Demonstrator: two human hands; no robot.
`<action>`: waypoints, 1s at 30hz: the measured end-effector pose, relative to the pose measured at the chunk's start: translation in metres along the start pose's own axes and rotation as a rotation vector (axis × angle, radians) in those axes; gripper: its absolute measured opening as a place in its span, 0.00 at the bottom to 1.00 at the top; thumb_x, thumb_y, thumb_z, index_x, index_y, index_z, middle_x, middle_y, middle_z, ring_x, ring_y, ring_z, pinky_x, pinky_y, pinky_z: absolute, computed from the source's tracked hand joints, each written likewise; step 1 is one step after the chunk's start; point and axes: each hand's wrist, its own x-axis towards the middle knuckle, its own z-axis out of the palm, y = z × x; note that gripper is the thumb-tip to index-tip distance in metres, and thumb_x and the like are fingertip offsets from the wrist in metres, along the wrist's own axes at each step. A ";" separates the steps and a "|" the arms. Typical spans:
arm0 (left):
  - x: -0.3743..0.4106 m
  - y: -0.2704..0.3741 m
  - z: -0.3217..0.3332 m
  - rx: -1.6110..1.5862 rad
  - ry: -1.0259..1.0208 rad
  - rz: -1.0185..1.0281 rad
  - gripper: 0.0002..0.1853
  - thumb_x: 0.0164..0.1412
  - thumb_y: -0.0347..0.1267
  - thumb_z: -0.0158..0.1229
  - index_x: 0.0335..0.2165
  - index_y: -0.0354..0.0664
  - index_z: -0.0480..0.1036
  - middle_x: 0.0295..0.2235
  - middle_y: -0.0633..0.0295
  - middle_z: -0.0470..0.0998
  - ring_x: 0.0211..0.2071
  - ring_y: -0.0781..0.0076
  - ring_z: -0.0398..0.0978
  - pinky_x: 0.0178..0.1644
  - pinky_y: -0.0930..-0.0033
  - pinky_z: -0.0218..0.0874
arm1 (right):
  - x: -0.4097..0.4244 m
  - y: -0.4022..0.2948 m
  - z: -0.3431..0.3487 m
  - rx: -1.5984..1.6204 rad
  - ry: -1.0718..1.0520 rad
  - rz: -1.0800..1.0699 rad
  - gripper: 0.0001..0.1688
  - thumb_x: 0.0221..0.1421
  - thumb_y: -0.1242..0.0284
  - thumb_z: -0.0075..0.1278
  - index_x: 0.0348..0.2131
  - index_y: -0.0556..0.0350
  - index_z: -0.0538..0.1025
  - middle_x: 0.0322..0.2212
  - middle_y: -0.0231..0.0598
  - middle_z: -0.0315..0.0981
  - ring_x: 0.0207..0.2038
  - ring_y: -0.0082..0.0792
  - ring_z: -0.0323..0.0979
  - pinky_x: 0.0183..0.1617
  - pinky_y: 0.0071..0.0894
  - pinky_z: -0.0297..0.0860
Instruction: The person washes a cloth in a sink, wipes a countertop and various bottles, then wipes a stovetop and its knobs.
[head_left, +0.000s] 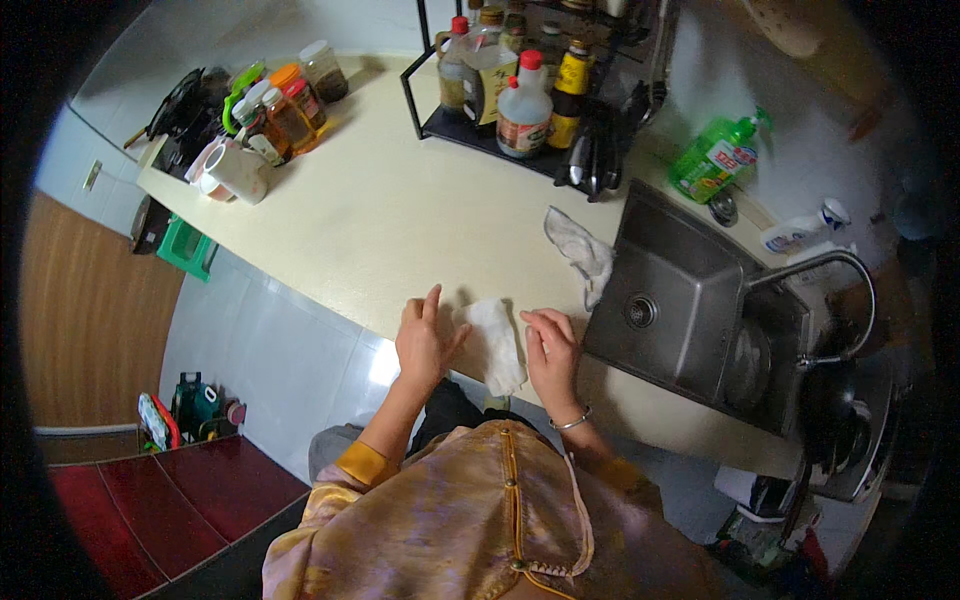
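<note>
A white folded cloth lies at the front edge of the pale countertop, its near end reaching over the edge. My left hand is at its left side, fingers apart, with the thumb tip close to the cloth; whether they touch I cannot tell. To the right of the cloth is my right hand, fingers loosely bent and nothing visible in them. A bracelet circles that wrist. Further right, a crumpled greyish rag rests on the counter against the sink's rim.
A dark double-bowl sink with a curved faucet is at right. Green soap bottle stands behind it. A black rack carries sauce bottles. Jars and a white cup stand at far left.
</note>
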 end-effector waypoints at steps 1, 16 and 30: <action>-0.001 0.000 0.001 -0.003 0.068 0.128 0.33 0.47 0.34 0.65 0.53 0.44 0.65 0.45 0.48 0.70 0.43 0.53 0.71 0.42 0.57 0.66 | -0.001 0.001 0.004 -0.009 -0.050 0.005 0.12 0.53 0.83 0.48 0.39 0.59 0.77 0.37 0.45 0.71 0.38 0.40 0.72 0.40 0.32 0.69; 0.031 -0.055 0.007 0.104 0.115 0.467 0.19 0.51 0.31 0.56 0.44 0.43 0.75 0.52 0.57 0.71 0.56 0.59 0.66 0.59 0.58 0.57 | 0.029 0.010 0.085 -0.201 -0.602 -0.217 0.25 0.50 0.81 0.47 0.50 0.65 0.68 0.52 0.47 0.62 0.52 0.48 0.60 0.57 0.41 0.60; 0.324 -0.199 -0.060 0.266 0.026 0.452 0.21 0.58 0.37 0.50 0.50 0.49 0.70 0.58 0.67 0.64 0.62 0.68 0.55 0.64 0.43 0.40 | 0.254 0.002 0.338 -0.535 -0.449 -0.161 0.24 0.52 0.80 0.42 0.49 0.74 0.65 0.53 0.52 0.58 0.52 0.51 0.59 0.58 0.41 0.60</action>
